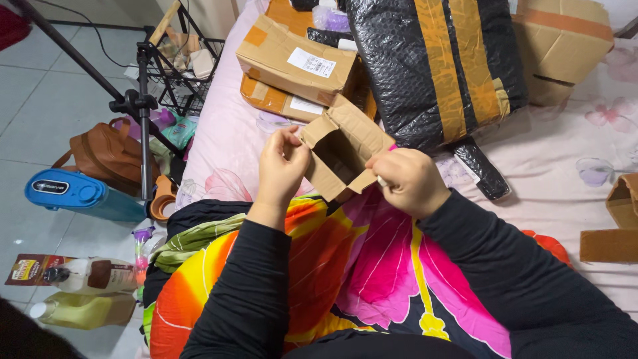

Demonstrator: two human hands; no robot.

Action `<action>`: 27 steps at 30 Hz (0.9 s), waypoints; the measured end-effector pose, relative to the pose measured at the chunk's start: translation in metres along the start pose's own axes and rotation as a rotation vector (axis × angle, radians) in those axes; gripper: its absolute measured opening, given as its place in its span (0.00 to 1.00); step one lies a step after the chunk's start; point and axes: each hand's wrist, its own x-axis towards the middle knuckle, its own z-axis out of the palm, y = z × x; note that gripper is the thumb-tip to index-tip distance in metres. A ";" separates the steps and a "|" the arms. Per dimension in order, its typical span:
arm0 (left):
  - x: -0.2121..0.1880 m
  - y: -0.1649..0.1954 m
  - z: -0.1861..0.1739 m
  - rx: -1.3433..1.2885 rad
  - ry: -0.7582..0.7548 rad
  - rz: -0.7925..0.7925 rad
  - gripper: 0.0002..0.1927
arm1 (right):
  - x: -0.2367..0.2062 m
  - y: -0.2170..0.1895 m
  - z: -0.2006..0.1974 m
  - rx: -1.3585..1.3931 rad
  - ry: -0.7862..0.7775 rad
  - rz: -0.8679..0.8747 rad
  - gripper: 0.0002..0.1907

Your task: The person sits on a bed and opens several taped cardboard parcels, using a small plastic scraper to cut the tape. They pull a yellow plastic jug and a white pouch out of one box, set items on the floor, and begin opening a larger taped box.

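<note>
Both hands grip a small open cardboard box (342, 149): my left hand (282, 166) pinches its left flap, my right hand (409, 181) clutches its right side. Behind it on the bed (551, 149) lies a black bubble-wrapped parcel (435, 63).

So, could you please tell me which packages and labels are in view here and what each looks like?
Small open brown cardboard box: centre, held by the left hand and right hand.
Flat brown cardboard parcel: top centre, stacked on another, with a white rectangular label.
Black bubble-wrap parcel: top right of centre, with orange tape strips.
Plain brown cardboard box: top right corner.
</note>
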 end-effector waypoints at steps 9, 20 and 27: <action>-0.005 0.053 -0.022 0.586 -0.220 -0.146 0.34 | -0.003 0.012 0.012 0.131 -0.064 0.031 0.12; 0.003 0.036 -0.031 0.564 -0.192 -0.107 0.12 | -0.002 0.027 -0.002 0.138 -0.079 0.086 0.11; 0.000 0.018 -0.056 -0.115 -0.706 -0.337 0.30 | -0.018 0.044 -0.020 0.182 -0.273 0.242 0.16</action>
